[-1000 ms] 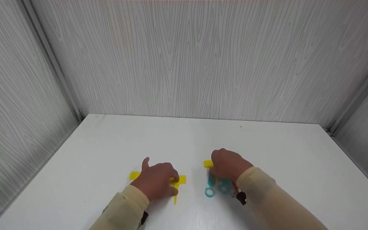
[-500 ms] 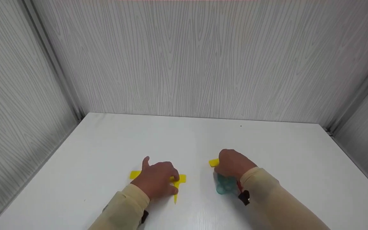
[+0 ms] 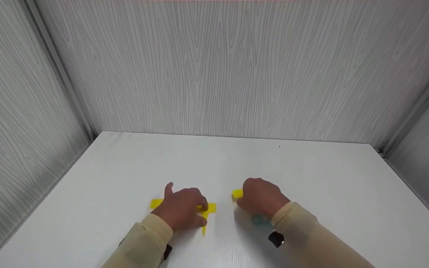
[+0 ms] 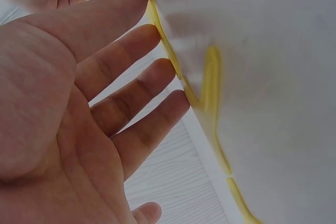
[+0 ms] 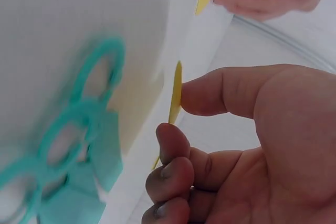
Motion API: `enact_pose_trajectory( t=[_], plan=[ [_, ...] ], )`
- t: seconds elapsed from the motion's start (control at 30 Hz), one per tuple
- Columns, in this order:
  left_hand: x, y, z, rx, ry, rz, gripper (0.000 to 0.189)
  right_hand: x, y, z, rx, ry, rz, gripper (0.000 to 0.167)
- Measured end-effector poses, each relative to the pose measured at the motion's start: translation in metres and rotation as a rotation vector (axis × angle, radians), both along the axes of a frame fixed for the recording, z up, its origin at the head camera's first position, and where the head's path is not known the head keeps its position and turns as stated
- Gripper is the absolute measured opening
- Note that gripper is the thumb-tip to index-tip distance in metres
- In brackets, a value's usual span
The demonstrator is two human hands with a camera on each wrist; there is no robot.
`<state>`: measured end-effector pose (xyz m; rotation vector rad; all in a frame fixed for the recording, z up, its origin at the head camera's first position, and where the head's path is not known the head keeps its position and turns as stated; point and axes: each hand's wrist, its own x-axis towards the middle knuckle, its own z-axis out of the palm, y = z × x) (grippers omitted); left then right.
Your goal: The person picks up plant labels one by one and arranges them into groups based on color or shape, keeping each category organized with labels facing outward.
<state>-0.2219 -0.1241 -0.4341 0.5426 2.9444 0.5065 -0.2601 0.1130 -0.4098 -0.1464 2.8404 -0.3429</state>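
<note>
In the head view, my left hand [image 3: 181,208] rests on several yellow T-shaped plant labels [image 3: 211,207] lying flat on the white table. Thumb and fingertips touch the labels [image 4: 211,82] in the left wrist view, the fingers loosely extended and the little finger raised. My right hand [image 3: 261,195] pinches another yellow plant label [image 3: 237,193] between thumb and fingers; in the right wrist view this label [image 5: 176,90] is seen nearly edge-on, off the table. Below that hand lie several teal labels [image 5: 73,111] with ring ends, mostly hidden by it in the head view.
A white table [image 3: 125,160] runs to a grey wood-grain back panel [image 3: 214,67]. Matching side panels [image 3: 24,111] stand left and right. A tiny dark speck [image 3: 279,146] lies near the back edge.
My right hand has shifted right and then back left with the yellow label. A teal ring seen apart a second ago moved in among the other teal labels. My left hand stays put.
</note>
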Motion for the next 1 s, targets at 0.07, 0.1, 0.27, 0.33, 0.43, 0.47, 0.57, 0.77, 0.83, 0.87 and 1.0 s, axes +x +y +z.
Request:
enact_pose_trajectory(
  t=[0.07, 0.1, 0.27, 0.33, 0.43, 0.47, 0.57, 0.77, 0.83, 0.87, 1.0],
  plan=[
    [-0.001, -0.001, 0.0, 0.006, -0.001, -0.007, 0.026, 0.006, -0.007, 0.001, 0.019, -0.003, -0.004, 0.022],
    [-0.001, -0.001, 0.0, 0.008, -0.002, -0.008, 0.027, 0.008, -0.01, 0.001, 0.03, 0.005, 0.003, 0.021],
    [-0.003, 0.0, 0.001, 0.007, -0.021, -0.004, 0.028, 0.014, -0.023, -0.002, 0.104, 0.064, 0.04, 0.033],
    [-0.004, 0.0, 0.0, 0.004, -0.026, -0.003, 0.028, 0.015, -0.027, -0.004, 0.123, 0.086, 0.052, 0.037],
    [-0.005, 0.0, 0.0, 0.001, -0.029, -0.002, 0.028, 0.017, -0.03, -0.009, 0.135, 0.112, 0.069, 0.038],
    [-0.005, 0.0, 0.0, -0.002, -0.029, -0.002, 0.029, 0.018, -0.031, -0.01, 0.136, 0.117, 0.075, 0.038],
    [-0.006, 0.001, 0.0, -0.012, -0.028, -0.002, 0.029, 0.021, -0.033, -0.013, 0.128, 0.128, 0.091, 0.037],
    [-0.007, 0.002, 0.0, -0.01, -0.036, 0.007, 0.028, 0.025, -0.037, -0.018, 0.098, 0.126, 0.107, 0.038],
    [-0.007, 0.002, 0.0, -0.006, -0.04, 0.009, 0.028, 0.027, -0.039, -0.019, 0.089, 0.119, 0.101, 0.039],
    [-0.007, 0.002, 0.0, -0.006, -0.041, 0.01, 0.028, 0.028, -0.039, -0.019, 0.086, 0.118, 0.098, 0.04],
    [-0.007, 0.002, 0.0, -0.005, -0.041, 0.008, 0.03, 0.03, -0.04, -0.019, 0.092, 0.119, 0.096, 0.04]
  ],
)
